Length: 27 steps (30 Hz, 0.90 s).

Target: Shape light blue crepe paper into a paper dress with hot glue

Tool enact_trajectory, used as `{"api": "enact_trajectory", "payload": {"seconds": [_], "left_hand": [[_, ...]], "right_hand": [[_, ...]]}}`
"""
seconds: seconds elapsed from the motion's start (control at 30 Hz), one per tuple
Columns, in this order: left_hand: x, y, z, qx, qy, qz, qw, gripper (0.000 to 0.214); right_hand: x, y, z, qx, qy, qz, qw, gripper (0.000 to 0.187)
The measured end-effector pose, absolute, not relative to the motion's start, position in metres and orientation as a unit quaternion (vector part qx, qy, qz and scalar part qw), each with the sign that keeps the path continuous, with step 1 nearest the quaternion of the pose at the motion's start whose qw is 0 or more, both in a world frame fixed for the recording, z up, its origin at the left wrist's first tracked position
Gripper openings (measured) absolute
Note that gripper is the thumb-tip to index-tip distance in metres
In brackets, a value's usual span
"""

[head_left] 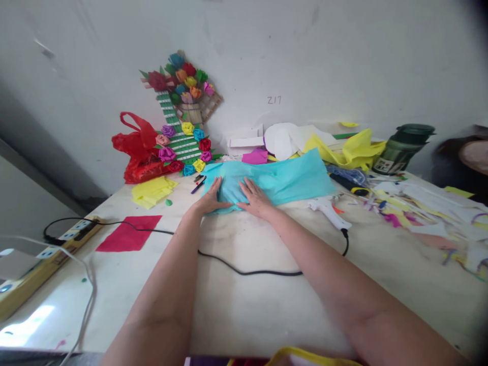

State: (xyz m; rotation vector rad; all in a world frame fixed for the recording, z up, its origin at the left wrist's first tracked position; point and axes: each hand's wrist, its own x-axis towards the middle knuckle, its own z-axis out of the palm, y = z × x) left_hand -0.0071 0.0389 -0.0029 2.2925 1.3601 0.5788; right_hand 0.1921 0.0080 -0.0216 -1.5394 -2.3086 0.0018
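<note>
A long sheet of turquoise crepe paper (293, 179) lies across the table, its right end lifted a little off the surface. On its left part my left hand (212, 199) rests with fingers spread, thumb along the near edge. My right hand (256, 200) lies on the same paper just to the right, fingers apart and pressing down. The two thumbs point towards each other. A white hot glue gun (330, 212) lies to the right of the paper, and its black cord (251, 272) passes under my forearms.
Yellow crepe paper (152, 192), a red paper square (133, 233) and a power strip (57, 256) are on the left. Paper-flower decorations (183, 137) stand by the wall beside a red plastic bag (141, 147). Right are paper scraps (423, 213), a green bottle (404, 148) and part of a person.
</note>
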Motion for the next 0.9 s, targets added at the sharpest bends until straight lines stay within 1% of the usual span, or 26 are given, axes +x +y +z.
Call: {"api": "enact_trajectory", "payload": {"seconds": [0.17,0.37,0.53,0.63,0.9], "left_hand": [[-0.007,0.037,-0.003,0.824,0.493,0.209,0.186,0.111],[-0.014,0.030,0.003,0.824,0.502,0.180,0.190,0.098],[-0.018,0.032,0.003,0.834,0.490,0.182,0.179,0.106],[-0.016,0.032,0.003,0.834,0.490,0.187,0.173,0.105],[-0.015,0.031,0.002,0.829,0.495,0.198,0.169,0.105]], "right_hand": [[0.187,0.003,-0.017,-0.556,-0.809,-0.012,0.188,0.075],[0.186,0.005,-0.018,-0.562,-0.807,0.007,0.180,0.074],[0.187,0.010,-0.023,-0.569,-0.799,0.027,0.191,0.081],[0.187,0.011,-0.025,-0.575,-0.793,0.028,0.198,0.087],[0.186,0.010,-0.026,-0.582,-0.788,0.016,0.199,0.088]]}}
